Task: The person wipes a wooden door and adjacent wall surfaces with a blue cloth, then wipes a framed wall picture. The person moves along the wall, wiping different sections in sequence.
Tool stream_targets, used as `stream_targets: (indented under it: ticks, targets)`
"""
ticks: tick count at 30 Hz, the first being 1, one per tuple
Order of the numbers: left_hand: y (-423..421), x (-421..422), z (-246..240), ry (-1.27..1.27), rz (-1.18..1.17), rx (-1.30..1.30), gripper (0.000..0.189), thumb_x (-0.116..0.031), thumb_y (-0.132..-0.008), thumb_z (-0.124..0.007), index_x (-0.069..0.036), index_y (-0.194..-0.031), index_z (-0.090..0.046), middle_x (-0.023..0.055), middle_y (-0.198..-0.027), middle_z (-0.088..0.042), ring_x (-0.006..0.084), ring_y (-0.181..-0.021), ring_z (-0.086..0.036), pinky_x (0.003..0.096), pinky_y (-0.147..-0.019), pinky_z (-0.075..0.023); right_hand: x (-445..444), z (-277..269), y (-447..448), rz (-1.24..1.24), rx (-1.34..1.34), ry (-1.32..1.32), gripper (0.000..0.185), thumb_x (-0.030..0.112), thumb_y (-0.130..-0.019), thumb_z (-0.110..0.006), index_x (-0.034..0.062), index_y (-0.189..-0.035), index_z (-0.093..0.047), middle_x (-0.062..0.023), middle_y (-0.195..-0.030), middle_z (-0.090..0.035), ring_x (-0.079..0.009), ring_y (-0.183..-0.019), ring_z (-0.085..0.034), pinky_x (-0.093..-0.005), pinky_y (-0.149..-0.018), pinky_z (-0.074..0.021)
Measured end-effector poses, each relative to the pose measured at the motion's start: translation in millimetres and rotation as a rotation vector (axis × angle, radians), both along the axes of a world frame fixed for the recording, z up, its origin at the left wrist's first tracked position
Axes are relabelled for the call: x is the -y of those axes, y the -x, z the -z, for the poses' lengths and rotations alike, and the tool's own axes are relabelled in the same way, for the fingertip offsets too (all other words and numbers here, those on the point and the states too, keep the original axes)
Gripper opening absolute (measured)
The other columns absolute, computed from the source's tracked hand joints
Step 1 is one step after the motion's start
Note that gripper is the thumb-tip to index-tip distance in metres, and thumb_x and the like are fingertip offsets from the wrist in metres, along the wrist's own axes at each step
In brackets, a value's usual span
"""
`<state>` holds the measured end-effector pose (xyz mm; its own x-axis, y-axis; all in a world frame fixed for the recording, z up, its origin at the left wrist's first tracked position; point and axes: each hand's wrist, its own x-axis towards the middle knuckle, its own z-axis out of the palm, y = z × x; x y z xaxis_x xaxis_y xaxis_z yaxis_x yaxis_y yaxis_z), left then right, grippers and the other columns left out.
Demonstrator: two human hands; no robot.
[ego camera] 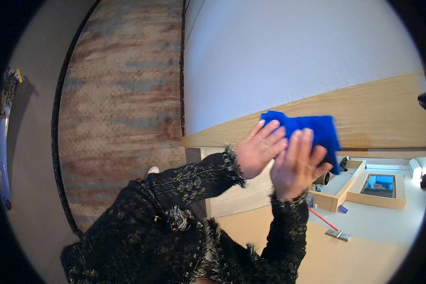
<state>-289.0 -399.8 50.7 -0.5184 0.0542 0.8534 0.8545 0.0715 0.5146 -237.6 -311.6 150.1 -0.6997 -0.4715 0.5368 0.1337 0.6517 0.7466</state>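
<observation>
A blue cloth (316,129) lies against a light wooden panel edge (376,117), partly folded at its upper left corner. My left hand (261,149) rests its spread fingers on the left part of the cloth. Close beside it, my right hand (300,163) is on the cloth's lower middle, its fingers extended and slightly blurred. The hands touch or nearly touch each other and hide part of the cloth. Both forearms are in dark, patterned sleeves with frayed cuffs.
Above the wooden edge is a pale, smooth surface (287,53). Patterned carpet (120,88) runs at left. At lower right are a wood-framed mirror (380,186), a wooden shelf (328,200), a bottle (310,201) and a red-handled tool with a flat head (337,234).
</observation>
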Motion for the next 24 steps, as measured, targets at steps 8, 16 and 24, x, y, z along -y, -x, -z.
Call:
stream_targets:
  ticks: [8,16,24]
  targets:
    - [-8,15,39,0.071,0.043,0.365,0.054,-0.007,-0.08,-0.058,0.003,-0.131,-0.043,0.0227,-0.138,-0.039,0.0368,-0.132,-0.033,0.0474,-0.109,-0.0266,45,5,18,0.08,0.424,-0.055,0.041,0.021,-0.089,-0.047,0.0014,-0.124,-0.054,-0.0066,-0.135,-0.049,-0.0213,-0.13,-0.04,-0.0378,-0.111,-0.0147]
    - [42,5,-102,-0.193,0.2,-0.009,0.053,-0.008,-0.082,-0.054,-0.005,-0.133,-0.042,0.0207,-0.143,-0.032,0.0372,-0.135,-0.027,0.05,-0.11,-0.0195,59,-113,32,0.167,-0.168,0.049,0.036,0.021,-0.094,-0.04,0.0064,-0.122,-0.057,-0.0071,-0.135,-0.049,-0.0294,-0.129,-0.04,-0.0421,-0.11,-0.0135]
    - [32,22,33,0.096,0.045,0.248,0.051,-0.005,-0.08,-0.059,-0.009,-0.129,-0.046,0.0145,-0.142,-0.038,0.0324,-0.136,-0.027,0.0525,-0.11,-0.0176,63,0,34,0.207,0.307,0.121,0.044,0.018,-0.086,-0.049,0.0001,-0.126,-0.052,-0.0117,-0.139,-0.043,-0.0295,-0.132,-0.035,-0.0392,-0.108,-0.0216]
